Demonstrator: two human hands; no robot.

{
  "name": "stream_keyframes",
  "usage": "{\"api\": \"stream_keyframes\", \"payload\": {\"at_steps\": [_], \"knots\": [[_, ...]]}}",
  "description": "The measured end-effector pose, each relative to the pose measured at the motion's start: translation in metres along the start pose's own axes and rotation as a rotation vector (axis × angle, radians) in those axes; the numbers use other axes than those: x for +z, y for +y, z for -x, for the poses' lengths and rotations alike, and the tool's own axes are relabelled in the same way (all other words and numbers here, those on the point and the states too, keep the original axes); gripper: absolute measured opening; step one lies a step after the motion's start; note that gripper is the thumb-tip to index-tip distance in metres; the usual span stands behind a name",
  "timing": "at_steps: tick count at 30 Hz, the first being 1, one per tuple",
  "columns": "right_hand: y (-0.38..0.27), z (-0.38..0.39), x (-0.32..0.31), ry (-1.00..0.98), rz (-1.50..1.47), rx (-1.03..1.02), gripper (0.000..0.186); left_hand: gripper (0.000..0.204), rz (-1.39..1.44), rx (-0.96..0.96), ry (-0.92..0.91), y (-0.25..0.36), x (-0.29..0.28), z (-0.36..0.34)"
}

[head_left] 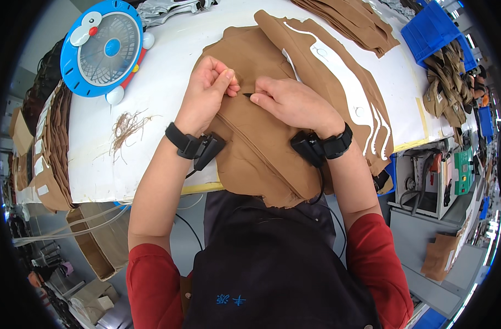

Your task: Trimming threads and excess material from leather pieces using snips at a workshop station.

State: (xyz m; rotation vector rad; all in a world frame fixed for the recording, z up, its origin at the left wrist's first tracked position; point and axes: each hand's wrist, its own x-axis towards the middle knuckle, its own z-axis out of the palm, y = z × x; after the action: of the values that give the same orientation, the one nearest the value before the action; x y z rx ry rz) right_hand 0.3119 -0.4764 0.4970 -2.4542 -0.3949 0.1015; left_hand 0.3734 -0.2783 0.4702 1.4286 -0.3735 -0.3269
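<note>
A brown fabric piece (245, 137) with a long stitched seam lies over the front of the table, its near edge hanging toward my lap. My left hand (211, 86) is closed in a pinch just above the cloth; whatever sits between its fingertips is too small to make out. Facing it, my right hand (294, 103) is closed around a small black pointed tool (248, 95). Only the dark tip shows, directed at the left fingers; the palm hides the rest. To the right lies another brown piece (311, 57) with white paper-like strips (338, 71) on it.
A blue-and-white fan (112, 47) stands at the far left, with loose brown threads (127, 130) below it on the white table (152, 109). Stacked brown pieces (56, 153) hang over the left edge. A blue crate (430, 32) is at the far right.
</note>
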Motion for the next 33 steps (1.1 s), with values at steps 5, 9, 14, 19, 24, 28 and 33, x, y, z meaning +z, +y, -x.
{"api": "stream_keyframes", "payload": {"at_steps": [5,9,14,19,24,28,33], "knots": [[0.001,0.000,0.001,0.012,-0.003,-0.011,0.030,0.008,0.017,-0.004,-0.003,-0.002,-0.001,-0.001],[0.008,-0.002,-0.001,0.000,-0.121,-0.031,0.031,0.008,0.078,-0.016,0.010,-0.004,-0.004,-0.001],[0.014,-0.003,-0.008,-0.088,-0.407,0.099,0.031,0.008,0.227,-0.045,0.011,-0.006,-0.008,-0.004],[0.010,-0.012,-0.008,-0.073,-0.270,-0.026,0.032,0.008,0.344,-0.062,0.017,-0.008,-0.014,-0.005],[0.005,-0.017,-0.005,-0.097,-0.192,-0.024,0.033,0.007,0.407,-0.088,0.020,-0.008,-0.014,-0.006],[0.003,-0.019,-0.006,-0.096,-0.188,-0.048,0.034,0.007,0.429,-0.090,0.023,-0.008,-0.016,-0.005],[0.001,-0.023,-0.006,-0.081,-0.179,-0.048,0.033,0.007,0.463,-0.087,0.002,-0.009,-0.017,-0.004]]}}
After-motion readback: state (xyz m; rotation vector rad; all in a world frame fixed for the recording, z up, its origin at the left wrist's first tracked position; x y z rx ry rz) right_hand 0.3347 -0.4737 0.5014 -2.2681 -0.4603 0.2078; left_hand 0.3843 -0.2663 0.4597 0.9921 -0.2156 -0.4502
